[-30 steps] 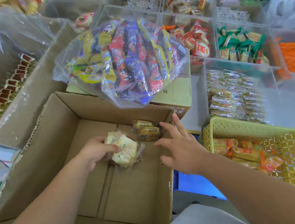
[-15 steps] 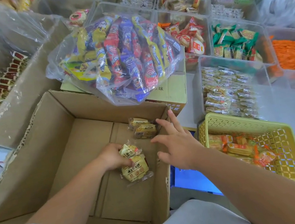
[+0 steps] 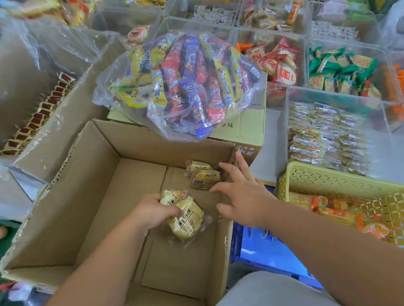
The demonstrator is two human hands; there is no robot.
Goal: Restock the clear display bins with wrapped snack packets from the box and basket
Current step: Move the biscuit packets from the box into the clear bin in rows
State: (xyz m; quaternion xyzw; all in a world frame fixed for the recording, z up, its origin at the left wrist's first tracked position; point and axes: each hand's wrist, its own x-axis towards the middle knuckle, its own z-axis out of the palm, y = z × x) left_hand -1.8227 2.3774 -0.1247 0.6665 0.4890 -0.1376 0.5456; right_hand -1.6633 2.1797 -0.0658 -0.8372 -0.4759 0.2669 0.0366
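Observation:
An open cardboard box (image 3: 79, 198) stands in front of me. Inside it my left hand (image 3: 152, 211) grips a few yellow wrapped snack packets (image 3: 184, 217). Two more yellow packets (image 3: 202, 175) lie in the box's far right corner. My right hand (image 3: 241, 191) hovers with spread fingers just beside those two packets, its fingertips at their edge. A yellow plastic basket (image 3: 389, 196) with orange and yellow packets stands to the right. Beyond it a clear display bin (image 3: 288, 101) holds several pale wrapped packets (image 3: 326, 135).
A clear bag of colourful snack bars (image 3: 182, 84) lies on a closed carton (image 3: 251, 126) behind the box. More clear bins (image 3: 345, 43) with red, green and orange snacks fill the back right. A large lined carton (image 3: 48, 136) stands at the left.
My left hand has carried its packets down and to the right inside the box. My right hand stays spread near the two corner packets, a little closer to them.

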